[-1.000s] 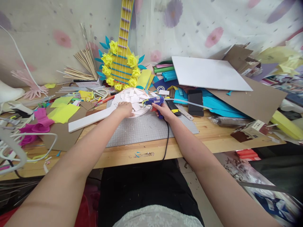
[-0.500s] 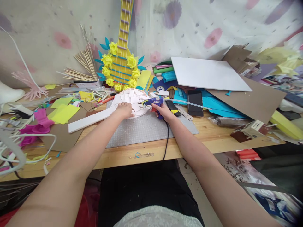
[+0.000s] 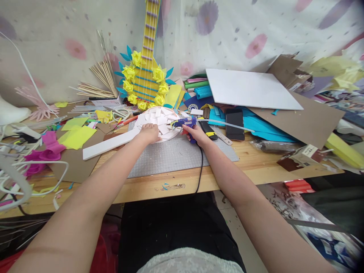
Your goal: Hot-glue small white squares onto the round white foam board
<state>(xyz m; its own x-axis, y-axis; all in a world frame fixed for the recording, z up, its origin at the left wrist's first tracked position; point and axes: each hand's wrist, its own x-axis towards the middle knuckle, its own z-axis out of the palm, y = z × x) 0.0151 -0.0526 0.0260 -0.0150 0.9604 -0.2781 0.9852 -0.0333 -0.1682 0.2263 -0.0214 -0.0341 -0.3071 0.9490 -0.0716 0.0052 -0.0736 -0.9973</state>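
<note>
My right hand (image 3: 198,135) is wrapped round the handle of a blue hot glue gun (image 3: 180,122), its nozzle pointing left over a white guitar-shaped craft piece (image 3: 162,119). A clear glue stick (image 3: 224,123) sticks out from the back of the gun. Small white pieces cover the round body, and a long white neck (image 3: 109,145) runs to the left. My left hand (image 3: 149,134) is closed, its curled fingers against the craft where neck meets body; the fingertips are partly hidden. Under the body lies a grey cutting mat (image 3: 170,157).
A yellow flowered ukulele craft (image 3: 145,83) leans at the back. To the right are a utility knife (image 3: 207,129), a phone (image 3: 234,124) and a white board (image 3: 250,87). Yellow paper (image 3: 76,135), scissors (image 3: 121,112) and wooden sticks (image 3: 104,77) lie left. The gun's black cord (image 3: 201,170) hangs over the table edge.
</note>
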